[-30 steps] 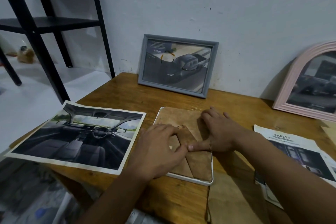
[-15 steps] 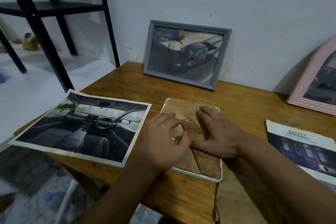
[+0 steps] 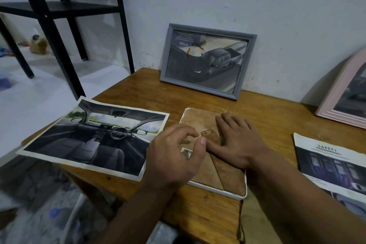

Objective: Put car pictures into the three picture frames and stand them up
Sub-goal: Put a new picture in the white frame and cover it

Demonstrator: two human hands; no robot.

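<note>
Wooden tabletop (image 3: 150,93): carries all the items listed below; its far edge meets a white wall.
White frame (image 3: 245,194): lies face down near the middle of the tabletop, brown backing board (image 3: 200,120) uppermost. A diagonal seam runs across the board's near half. A small barcode sticker (image 3: 187,151) shows on the board, partly behind the left thumb.
Stand flap (image 3: 211,135): a rounded brown tab on the backing board, between the two hands.
Left hand (image 3: 174,156): palm down over the left half of the backing board, forearm entering from the lower centre. Fingers are loosely curled and raised off the board, thumb extended to the right with its tip just beside the flap. It grips nothing that can be made out.
Right hand (image 3: 235,140): palm down, fingers straight and together, pressing flat on the backing board just right of the flap. Thumb stretches left, close to the left thumb; contact between them cannot be confirmed. Forearm enters from the lower right.
Loose car-interior print (image 3: 95,136): flat on the tabletop, just left of the white frame, its left part overhanging the table edge.
Grey frame (image 3: 206,59): upright against the wall, holding a car picture.
Pink frame (image 3: 344,93): arched, leaning on the wall at far right, picture inside.
Safety brochure (image 3: 328,162): flat at the right edge.
</note>
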